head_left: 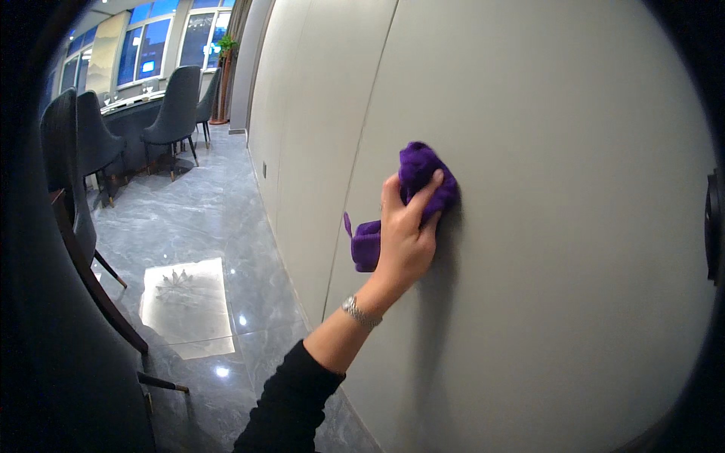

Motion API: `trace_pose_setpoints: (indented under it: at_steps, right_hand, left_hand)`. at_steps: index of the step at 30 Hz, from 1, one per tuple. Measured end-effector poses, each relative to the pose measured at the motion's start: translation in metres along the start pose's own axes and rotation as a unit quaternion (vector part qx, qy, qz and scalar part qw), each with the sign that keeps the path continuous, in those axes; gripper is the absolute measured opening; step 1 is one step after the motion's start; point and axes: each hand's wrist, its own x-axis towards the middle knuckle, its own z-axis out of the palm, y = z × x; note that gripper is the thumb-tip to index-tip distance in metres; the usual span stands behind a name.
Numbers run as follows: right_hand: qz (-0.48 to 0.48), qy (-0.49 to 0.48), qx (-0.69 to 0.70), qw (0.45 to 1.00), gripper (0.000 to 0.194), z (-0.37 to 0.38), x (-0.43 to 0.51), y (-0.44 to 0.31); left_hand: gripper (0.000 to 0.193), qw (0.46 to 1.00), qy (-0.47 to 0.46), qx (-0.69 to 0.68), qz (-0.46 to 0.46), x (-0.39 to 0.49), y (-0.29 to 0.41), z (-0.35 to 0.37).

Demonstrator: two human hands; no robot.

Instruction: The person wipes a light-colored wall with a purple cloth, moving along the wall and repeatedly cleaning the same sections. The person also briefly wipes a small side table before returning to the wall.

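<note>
A bunched purple cloth (427,161) is gripped in my left hand (405,238) and pressed against a pale grey-beige wall panel (538,255). Part of the cloth hangs out at the left of the hand, its edge band and a small loop showing. The fingers are spread over the bundle, and some of their tips are hidden in its folds. A metal-banded watch (361,313) circles the wrist below a black sleeve (294,390). My right hand is out of view.
A narrow vertical seam (362,133) divides the wall left of the hand. At the right rim is a dark fitting (712,226). Dark upholstered chairs (175,107) surround a dining table (133,113) on a glossy grey marble-look floor (249,272). Another chair stands close at the left.
</note>
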Motion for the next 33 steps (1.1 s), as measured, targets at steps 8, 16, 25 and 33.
trace_pose_setpoints:
  at_steps: [8,16,25,33]
  right_hand:
    - [-0.001,0.014,0.001,1.0,0.033,0.015,0.007,0.0]
    - [0.01,0.013,0.004,1.0,0.034,0.022,0.005,0.001]
    - [0.017,0.017,0.003,1.0,0.034,0.029,-0.001,0.003]
    - [0.025,-0.02,-0.012,0.999,0.035,0.06,-0.048,0.041]
  left_hand:
    - [0.041,0.997,0.058,0.035,0.03,0.027,0.007,-0.002]
    - [0.047,0.994,0.03,0.085,-0.067,-0.132,-0.004,-0.001]
    - [0.043,0.995,0.048,0.05,0.07,0.007,0.019,0.017]
    - [0.033,0.982,0.157,0.092,-0.047,-0.027,-0.088,-0.002]
